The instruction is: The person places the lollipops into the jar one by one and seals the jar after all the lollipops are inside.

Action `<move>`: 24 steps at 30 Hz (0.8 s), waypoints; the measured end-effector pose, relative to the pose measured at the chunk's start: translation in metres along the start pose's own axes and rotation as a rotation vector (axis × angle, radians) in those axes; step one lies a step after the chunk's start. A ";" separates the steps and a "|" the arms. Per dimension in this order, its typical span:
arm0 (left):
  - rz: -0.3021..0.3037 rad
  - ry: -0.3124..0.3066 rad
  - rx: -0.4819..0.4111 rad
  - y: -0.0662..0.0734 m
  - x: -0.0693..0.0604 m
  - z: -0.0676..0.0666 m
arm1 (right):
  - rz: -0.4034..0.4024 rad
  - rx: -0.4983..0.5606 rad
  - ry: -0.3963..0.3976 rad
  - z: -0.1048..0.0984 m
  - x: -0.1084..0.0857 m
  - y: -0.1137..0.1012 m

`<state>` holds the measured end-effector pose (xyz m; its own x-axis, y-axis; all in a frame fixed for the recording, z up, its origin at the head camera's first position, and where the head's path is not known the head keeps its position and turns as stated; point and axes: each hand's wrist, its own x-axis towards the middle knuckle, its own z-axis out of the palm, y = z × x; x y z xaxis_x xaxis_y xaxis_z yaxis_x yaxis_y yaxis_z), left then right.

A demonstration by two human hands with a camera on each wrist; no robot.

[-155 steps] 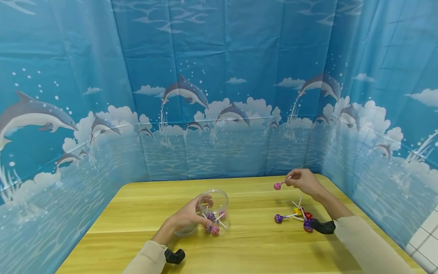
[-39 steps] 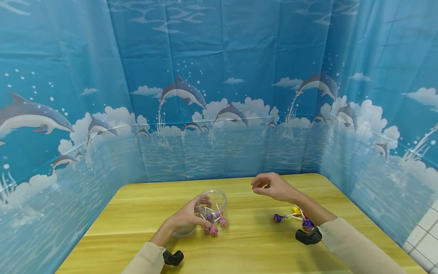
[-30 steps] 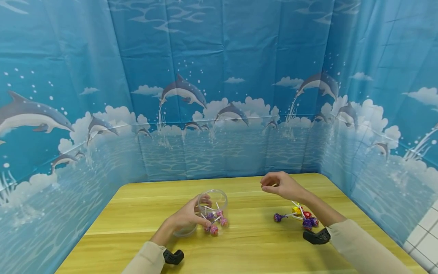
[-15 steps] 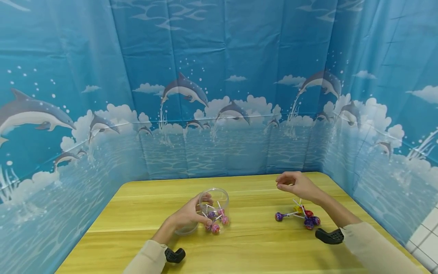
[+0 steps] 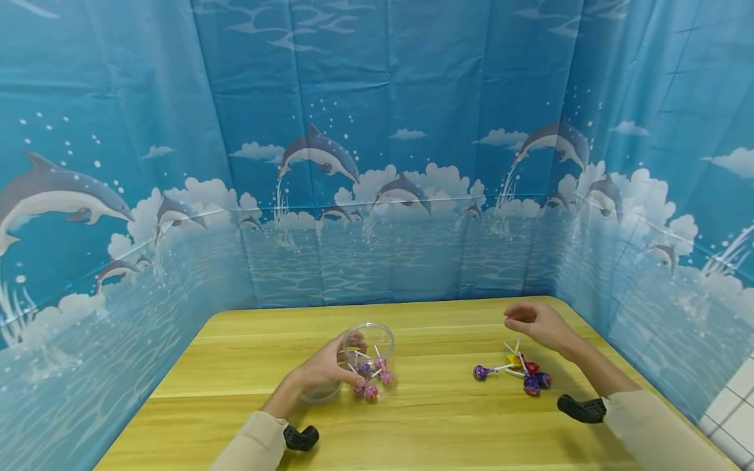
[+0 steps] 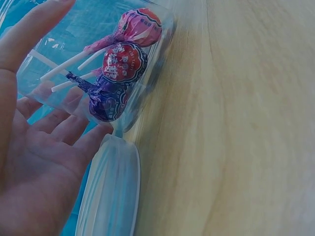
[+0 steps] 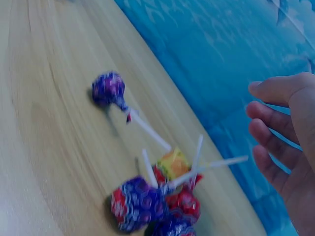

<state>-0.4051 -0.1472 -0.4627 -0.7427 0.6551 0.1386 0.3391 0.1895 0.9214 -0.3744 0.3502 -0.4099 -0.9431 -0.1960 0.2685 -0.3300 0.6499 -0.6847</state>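
My left hand (image 5: 325,369) grips a clear plastic jar (image 5: 391,345) from its left side, thumb in front and fingers behind. Several wrapped lollipops lie in the jar; the left wrist view shows a pink lollipop (image 6: 142,28) and a purple lollipop (image 6: 107,101) through its wall. My right hand (image 5: 543,325) hovers over the right of the table, fingers loosely bent and holding nothing. Below it is a small pile with a yellow lollipop (image 5: 513,360), a red lollipop (image 5: 532,367) and purple lollipops (image 5: 532,384). Another purple lollipop (image 5: 480,373) points its stick at the pile.
A translucent round lid (image 6: 112,189) lies beside the jar, partly hidden under the left hand in the head view. The wooden table (image 5: 436,425) ends at the back against a blue dolphin curtain (image 5: 377,261), which also hangs along both sides.
Earlier my right hand pinched a pink lollipop by its stick; now it is empty, and the jar shows one more pink lollipop. Lately the right hand has moved rightward, over the pile.
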 end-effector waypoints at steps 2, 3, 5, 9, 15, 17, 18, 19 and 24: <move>0.000 0.000 -0.002 0.001 0.000 0.000 | 0.003 -0.009 0.016 0.000 -0.002 0.006; -0.001 -0.001 -0.008 0.001 0.000 0.000 | 0.005 -0.016 0.025 0.000 -0.003 0.009; 0.000 -0.002 -0.016 0.001 0.000 0.000 | 0.009 -0.027 0.044 0.000 -0.005 0.014; 0.005 -0.005 -0.012 0.002 0.000 -0.001 | 0.015 -0.050 0.054 -0.001 -0.008 0.024; 0.005 -0.006 0.002 0.002 -0.001 -0.003 | 0.067 0.007 -0.021 0.000 -0.009 0.034; 0.004 -0.005 0.000 0.002 -0.001 -0.003 | 0.089 0.044 -0.051 0.001 -0.010 0.036; 0.002 -0.005 -0.001 0.002 -0.001 -0.003 | 0.097 0.063 -0.064 0.002 -0.010 0.037; 0.000 -0.006 -0.003 0.002 -0.001 -0.002 | 0.103 0.079 -0.078 0.002 -0.011 0.039; -0.007 -0.010 -0.014 0.003 -0.001 0.000 | 0.133 0.138 -0.108 0.004 -0.012 0.045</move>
<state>-0.4035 -0.1470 -0.4599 -0.7390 0.6613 0.1289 0.3262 0.1838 0.9272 -0.3780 0.3793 -0.4470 -0.9751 -0.1975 0.1006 -0.1977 0.5697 -0.7977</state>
